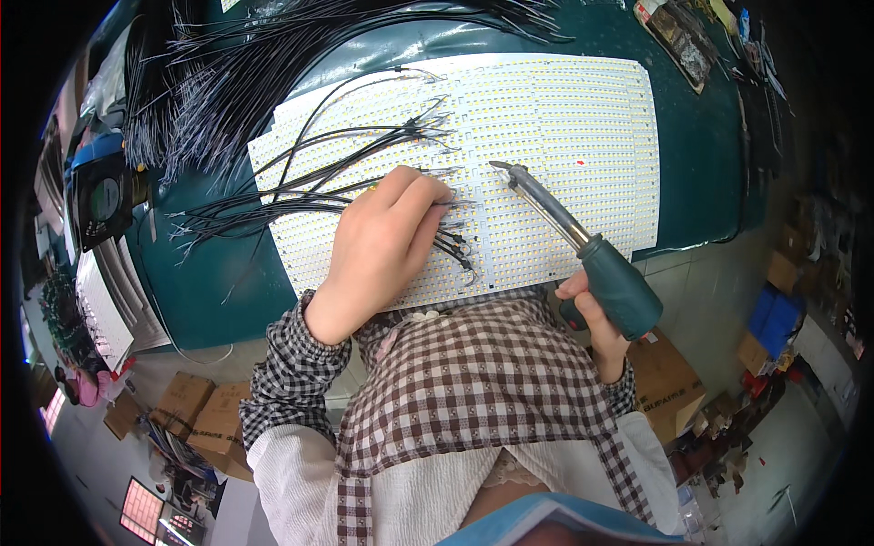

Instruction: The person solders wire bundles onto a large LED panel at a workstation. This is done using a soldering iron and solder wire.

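Note:
A large white LED panel (564,118), covered in rows of tiny yellowish chips, lies on the green table in front of me. Black wires (364,136) run from its left side to a line of pads near its middle. My left hand (387,241) rests over the panel with thumb and fingertips pinched on a black wire at that line; the fingers partly hide the wire's end. In my right hand (596,314) is a green-handled soldering iron (619,287). Its dark tip points up and left, just right of the pad line and apart from my left fingers.
A thick pile of black wires (228,100) spreads over the table's far left. A small black fan (102,200) stands at the left edge, above stacked white panels (114,300). A soiled box (678,41) sits at the far right. Cardboard boxes (669,382) stand below the table.

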Demonstrator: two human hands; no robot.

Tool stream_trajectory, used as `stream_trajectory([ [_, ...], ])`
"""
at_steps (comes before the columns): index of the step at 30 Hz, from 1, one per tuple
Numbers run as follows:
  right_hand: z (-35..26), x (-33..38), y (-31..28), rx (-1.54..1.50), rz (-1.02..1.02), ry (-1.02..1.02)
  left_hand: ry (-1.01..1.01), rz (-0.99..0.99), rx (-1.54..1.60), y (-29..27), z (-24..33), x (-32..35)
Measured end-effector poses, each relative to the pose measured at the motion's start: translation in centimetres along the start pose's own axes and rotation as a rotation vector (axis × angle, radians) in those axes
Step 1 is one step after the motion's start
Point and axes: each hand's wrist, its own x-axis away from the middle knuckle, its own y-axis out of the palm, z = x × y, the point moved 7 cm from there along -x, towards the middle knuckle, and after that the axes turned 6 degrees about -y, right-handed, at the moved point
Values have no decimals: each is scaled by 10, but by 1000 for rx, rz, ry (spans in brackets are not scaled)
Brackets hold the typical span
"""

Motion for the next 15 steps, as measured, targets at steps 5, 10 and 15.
stream_trajectory([
  [5,-2,1,-2,1,14,1,152,133,-88,-2,17,10],
  [10,-7,1,-4,0,27,-12,58,39,-6,-7,13,7],
  [15,-4,1,-1,-87,18,7,-106,-35,171,1,-3,0],
])
